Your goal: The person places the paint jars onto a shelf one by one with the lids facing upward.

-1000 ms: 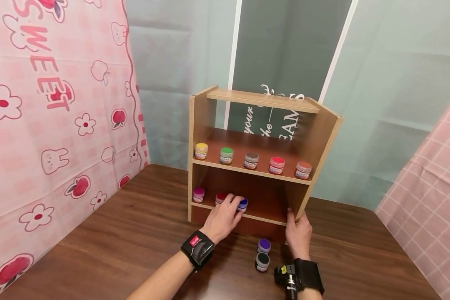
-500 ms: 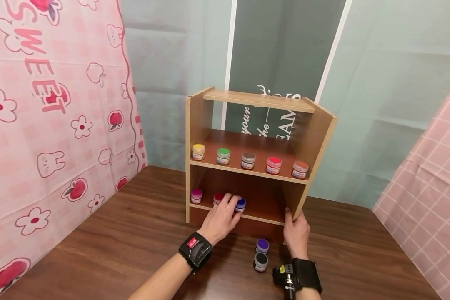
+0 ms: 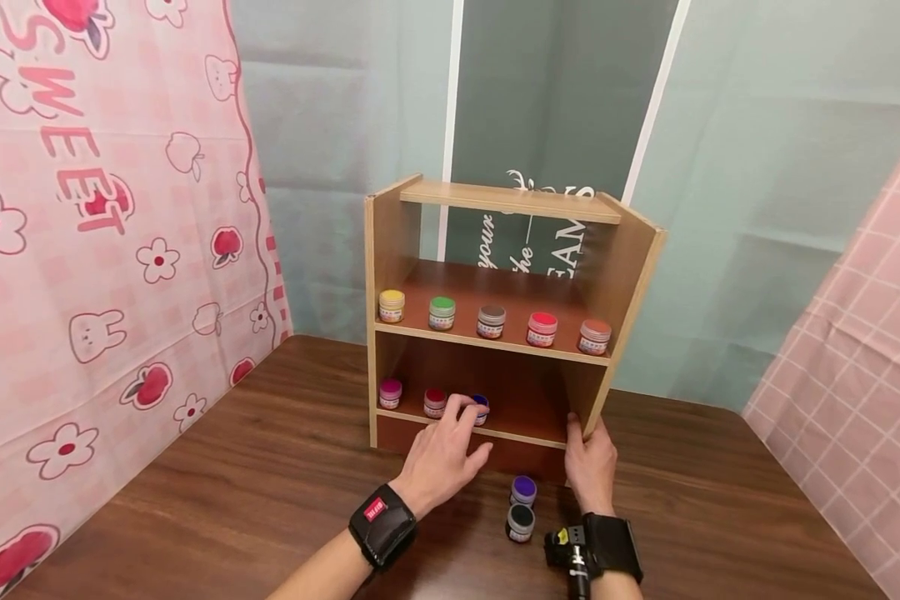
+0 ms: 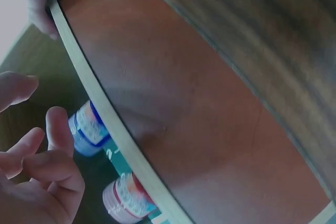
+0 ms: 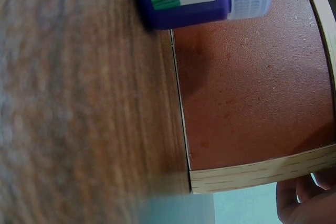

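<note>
A small wooden shelf [image 3: 510,199] stands on the table. My left hand [image 3: 441,462] is at its lower board, thumb and fingers spread, right by a blue-lidded paint jar [image 3: 482,414]; in the left wrist view the fingers [image 4: 58,129] stand apart from that blue jar. A dark red paint jar [image 3: 434,404] and a magenta one [image 3: 390,394] sit left of it on the same board. My right hand [image 3: 592,467] grips the lower right side panel of the shelf. In front, a purple paint jar [image 3: 523,489] and a black-lidded one [image 3: 521,524] stand on the table.
The middle board carries several paint jars, from yellow [image 3: 392,307] at left to reddish brown [image 3: 595,337] at right. Dark wood-grain table [image 3: 217,500] surrounds the shelf. Pink printed cloth [image 3: 120,250] hangs at the left, pink checked cloth [image 3: 862,375] at the right.
My left hand has let go of the blue-lidded jar and drawn back slightly, its thumb moving away. The jar stays on the lower board. My right hand keeps its grip on the shelf.
</note>
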A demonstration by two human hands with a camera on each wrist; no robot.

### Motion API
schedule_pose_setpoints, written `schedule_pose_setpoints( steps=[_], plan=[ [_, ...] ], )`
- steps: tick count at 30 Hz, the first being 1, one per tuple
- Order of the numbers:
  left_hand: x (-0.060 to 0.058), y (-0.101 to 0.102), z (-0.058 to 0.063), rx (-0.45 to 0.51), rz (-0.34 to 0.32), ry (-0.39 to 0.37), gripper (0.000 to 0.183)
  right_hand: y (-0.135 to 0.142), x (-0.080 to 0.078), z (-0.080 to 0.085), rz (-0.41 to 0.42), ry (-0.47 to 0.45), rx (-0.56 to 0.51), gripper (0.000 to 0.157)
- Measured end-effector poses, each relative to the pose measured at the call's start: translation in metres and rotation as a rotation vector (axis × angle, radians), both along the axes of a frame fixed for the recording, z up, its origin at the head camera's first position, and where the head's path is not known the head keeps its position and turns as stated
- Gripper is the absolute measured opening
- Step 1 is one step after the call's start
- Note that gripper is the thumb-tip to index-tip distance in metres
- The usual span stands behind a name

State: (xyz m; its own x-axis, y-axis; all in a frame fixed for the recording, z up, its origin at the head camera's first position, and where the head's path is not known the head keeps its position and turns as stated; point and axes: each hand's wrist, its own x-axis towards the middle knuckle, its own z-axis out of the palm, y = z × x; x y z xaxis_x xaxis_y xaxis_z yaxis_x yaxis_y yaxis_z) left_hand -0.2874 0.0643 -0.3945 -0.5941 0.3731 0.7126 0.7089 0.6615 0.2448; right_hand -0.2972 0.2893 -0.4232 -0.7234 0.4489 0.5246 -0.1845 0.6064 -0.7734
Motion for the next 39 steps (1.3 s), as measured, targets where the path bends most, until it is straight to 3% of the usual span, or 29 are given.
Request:
schedule_pose_setpoints(
  steps=[10,18,27,39],
  plan=[
    [0.012,0.009,-0.015,-0.061,-0.062,-0.155,0.052,-0.001,-0.001,-0.001,-0.001,0.002,0.001,0.038],
    [0.021,0.017,-0.02,-0.213,-0.1,-0.28,0.055,-0.001,-0.003,0.001,-0.012,0.009,-0.004,0.037],
    [0.027,0.027,-0.022,-0.37,-0.127,-0.318,0.045,0.0,-0.003,0.001,-0.01,0.014,-0.001,0.037],
    [0.028,0.034,-0.026,-0.442,-0.16,-0.308,0.042,0.0,-0.003,-0.001,-0.007,0.005,-0.004,0.039]
  ],
)
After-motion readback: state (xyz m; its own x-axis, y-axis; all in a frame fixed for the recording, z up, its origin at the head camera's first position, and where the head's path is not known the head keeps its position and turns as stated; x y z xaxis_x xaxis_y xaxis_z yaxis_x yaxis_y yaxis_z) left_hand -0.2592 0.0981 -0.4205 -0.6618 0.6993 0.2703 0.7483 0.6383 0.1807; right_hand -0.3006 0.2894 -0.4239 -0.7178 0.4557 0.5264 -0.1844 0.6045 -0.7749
